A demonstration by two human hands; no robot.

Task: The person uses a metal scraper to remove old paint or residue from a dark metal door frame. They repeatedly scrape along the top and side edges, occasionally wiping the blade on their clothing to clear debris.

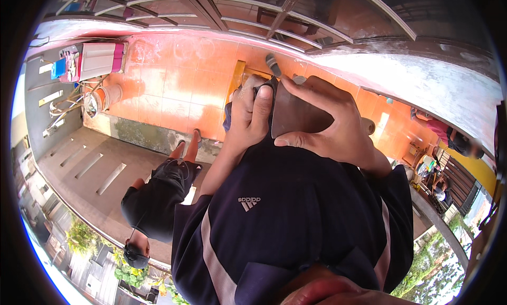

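Note:
In front of my chest a flat, dark brown piece [298,113] with a smooth surface is held up; its exact kind I cannot tell. My right hand [343,114] grips it from the right, index finger along the top edge and thumb at the lower left corner. My left hand [248,112] is closed beside the brown piece's left edge, thumb pointing up, against a narrow black strip [273,88]. Whether that strip belongs to the brown piece is unclear. The left fingers look dusty, and what they close on is mostly hidden.
Orange floor tiles [163,80] lie beyond my hands, with a yellow wooden edge [237,72] close by. A person in black [163,194] stands at the left. A bucket [110,95] and a white-and-pink cabinet [97,60] are farther left. Other people are at the far right.

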